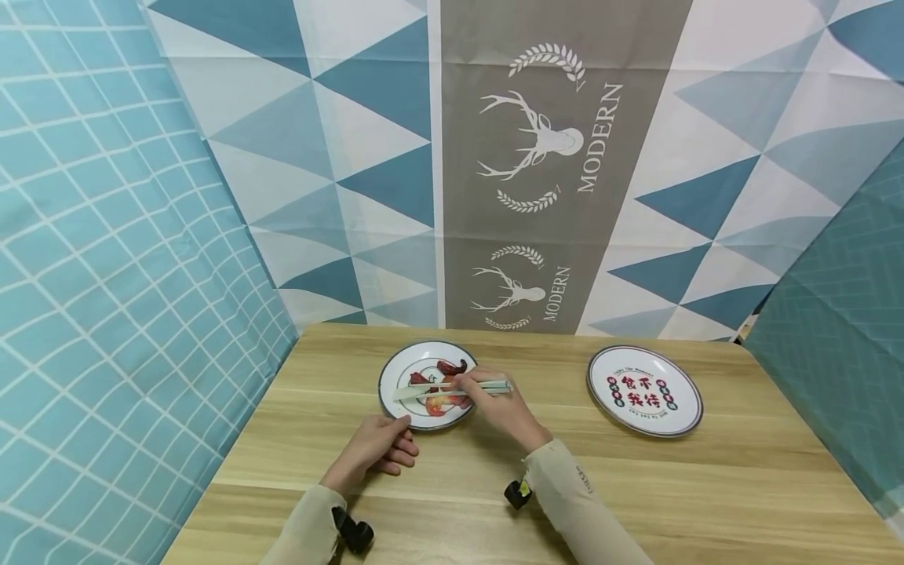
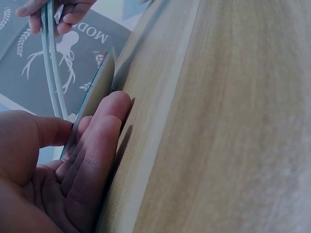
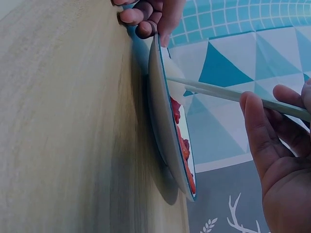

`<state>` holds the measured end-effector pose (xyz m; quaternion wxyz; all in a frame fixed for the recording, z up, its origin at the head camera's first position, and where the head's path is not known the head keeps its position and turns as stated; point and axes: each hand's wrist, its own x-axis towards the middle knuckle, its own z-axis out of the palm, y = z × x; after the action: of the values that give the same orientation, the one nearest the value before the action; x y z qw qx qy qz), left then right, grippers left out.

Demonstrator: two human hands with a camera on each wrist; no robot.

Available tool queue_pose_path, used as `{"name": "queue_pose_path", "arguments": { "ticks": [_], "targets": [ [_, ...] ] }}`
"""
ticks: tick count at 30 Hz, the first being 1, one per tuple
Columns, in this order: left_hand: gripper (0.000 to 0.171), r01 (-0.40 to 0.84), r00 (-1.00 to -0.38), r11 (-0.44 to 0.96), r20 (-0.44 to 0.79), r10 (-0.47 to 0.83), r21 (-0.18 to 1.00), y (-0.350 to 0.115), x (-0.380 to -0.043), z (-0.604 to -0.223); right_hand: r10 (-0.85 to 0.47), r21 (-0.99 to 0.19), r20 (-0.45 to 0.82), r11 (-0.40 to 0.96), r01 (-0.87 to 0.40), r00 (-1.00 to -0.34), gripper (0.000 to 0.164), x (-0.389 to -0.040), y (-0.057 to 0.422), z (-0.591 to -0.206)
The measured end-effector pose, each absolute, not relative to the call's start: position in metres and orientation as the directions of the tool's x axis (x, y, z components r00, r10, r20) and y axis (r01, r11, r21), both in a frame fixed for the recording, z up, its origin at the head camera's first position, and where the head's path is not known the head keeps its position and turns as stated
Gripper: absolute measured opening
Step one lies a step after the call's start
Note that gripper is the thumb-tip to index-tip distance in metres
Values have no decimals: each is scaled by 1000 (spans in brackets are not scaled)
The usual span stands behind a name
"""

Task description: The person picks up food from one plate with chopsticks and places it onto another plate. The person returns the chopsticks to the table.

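A white plate with a dark rim (image 1: 404,359) lies on the table, bearing dark red (image 1: 452,367) and orange-red food-like pieces (image 1: 436,405) and a pale white piece (image 3: 175,80). My left hand (image 1: 380,447) holds the plate's near-left edge, its thumb at the rim and its fingers (image 2: 95,160) beside and partly beneath it. My right hand (image 1: 503,404) grips a pair of pale green chopsticks (image 1: 497,387) over the plate. Their tips reach the white piece; whether they pinch it I cannot tell.
To the right stands a second white plate (image 1: 678,392) printed with red and green characters. Both rest on a wood-grain table (image 1: 494,486). Patterned cloth (image 1: 523,196) hangs behind the table, and blue tiled cloth (image 1: 141,275) at the left. Each wrist wears a small black camera.
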<state>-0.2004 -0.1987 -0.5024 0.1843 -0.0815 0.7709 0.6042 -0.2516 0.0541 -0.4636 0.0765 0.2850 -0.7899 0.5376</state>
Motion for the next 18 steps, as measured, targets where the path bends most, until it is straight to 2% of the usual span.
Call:
{"name": "queue_pose_path", "arguments": {
  "ticks": [5, 14, 18],
  "targets": [
    [44, -346, -919, 253, -380, 101, 904, -198, -201, -501, -373, -802, 436, 251, -542, -819, 24, -252, 54, -464],
    [44, -337, -923, 255, -371, 98, 906, -198, -200, -503, -408, -851, 418, 138, -507, -812, 26, -252, 54, -468],
    [44, -343, -922, 254, -376, 95, 904, -199, -200, -504, -402, -857, 407, 142, -495, -820, 23, -251, 54, -467]
  ]
}}
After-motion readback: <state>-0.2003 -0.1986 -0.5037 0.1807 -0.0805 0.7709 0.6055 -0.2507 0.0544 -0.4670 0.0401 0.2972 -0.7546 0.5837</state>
